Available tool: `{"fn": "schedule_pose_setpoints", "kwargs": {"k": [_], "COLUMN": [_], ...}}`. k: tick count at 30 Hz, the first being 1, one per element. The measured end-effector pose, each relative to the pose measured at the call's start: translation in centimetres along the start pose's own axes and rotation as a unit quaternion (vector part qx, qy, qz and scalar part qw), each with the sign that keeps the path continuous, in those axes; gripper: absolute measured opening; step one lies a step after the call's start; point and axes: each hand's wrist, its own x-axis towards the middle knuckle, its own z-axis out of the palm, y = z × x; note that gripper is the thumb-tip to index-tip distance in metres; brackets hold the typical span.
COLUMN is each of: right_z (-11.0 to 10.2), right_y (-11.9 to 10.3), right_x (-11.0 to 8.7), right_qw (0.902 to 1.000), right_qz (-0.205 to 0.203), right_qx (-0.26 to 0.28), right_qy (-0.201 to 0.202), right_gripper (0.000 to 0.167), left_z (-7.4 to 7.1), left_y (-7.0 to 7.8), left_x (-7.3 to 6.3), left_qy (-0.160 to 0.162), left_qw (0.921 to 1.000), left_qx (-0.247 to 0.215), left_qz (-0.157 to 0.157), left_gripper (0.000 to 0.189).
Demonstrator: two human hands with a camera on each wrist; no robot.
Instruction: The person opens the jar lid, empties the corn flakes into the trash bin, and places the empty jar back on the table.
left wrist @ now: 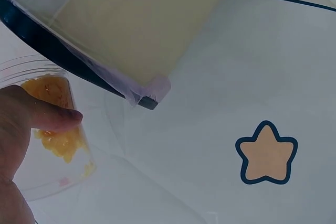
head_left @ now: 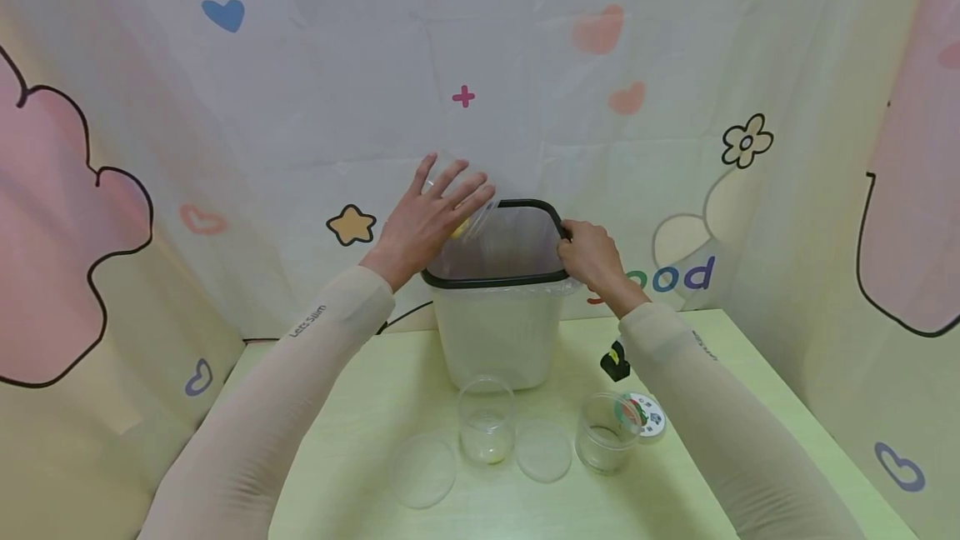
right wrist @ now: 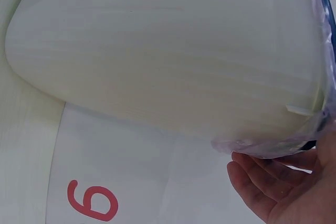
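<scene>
My left hand point(head_left: 420, 227) holds a clear plastic jar point(left wrist: 55, 174) tipped on its side over the mouth of a white bin point(head_left: 495, 332). Soft yellow-orange food point(left wrist: 64, 148) clings inside the jar, seen past the thumb in the left wrist view. On the bin's far side from that hand, my right hand point(head_left: 594, 257) grips the black rim point(head_left: 495, 282), fingers curled beneath the edge. A thin see-through liner point(right wrist: 247, 145) hangs over the rim by the right fingertips. What lies at the bottom of the bin is hidden.
Before the bin stand two clear jars, one point(head_left: 486, 436) in the middle and one point(head_left: 602, 450) to the right. Two clear lids point(head_left: 422, 472) lie beside them. A printed round lid point(head_left: 652, 419) and a small black object point(head_left: 615, 362) are near the right forearm. A patterned curtain hangs behind.
</scene>
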Motion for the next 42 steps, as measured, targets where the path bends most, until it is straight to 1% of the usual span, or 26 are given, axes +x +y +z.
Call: {"fn": "schedule_pose_setpoints", "kwargs": {"k": [9,16,22,29,35,39,42], "right_z": [0.1,0.0,0.0,0.0,0.0,0.0,0.0], "right_y": [0.0,0.0,0.0,0.0,-0.1,0.0,0.0], "right_x": [0.0,0.1,0.0,0.0,0.1,0.1,0.1], "right_qw": [1.0000,1.0000,1.0000,1.0000,1.0000,1.0000,1.0000], "right_qz": [0.002,-0.001,0.002,0.002,0.006,0.006,0.005], "right_qx": [0.007,0.004,0.007,0.004,0.002,0.001,0.000], "right_qy": [-0.003,-0.002,-0.004,-0.007,-0.008,-0.007,-0.007], "right_gripper": [0.046,0.047,0.047,0.047,0.048,0.048,0.049], "left_z": [0.0,-0.2,-0.4,-0.8,-0.9,-1.0,-1.0], "left_y": [-0.1,-0.1,-0.1,-0.1,-0.1,-0.1,-0.1], "left_x": [0.1,0.2,0.3,0.5,0.6,0.7,0.7], "left_qy": [-0.001,-0.013,-0.013,-0.015,-0.026,-0.025,-0.021], "left_qw": [1.0000,0.9992,0.9981,0.9965,0.9938,0.9922,0.9923], "left_qx": [0.005,0.034,0.055,0.070,0.091,0.102,0.101], "left_qz": [0.007,0.016,0.025,0.041,0.058,0.067,0.069], "left_gripper": [0.109,0.115,0.117,0.119,0.121,0.120,0.119]}}
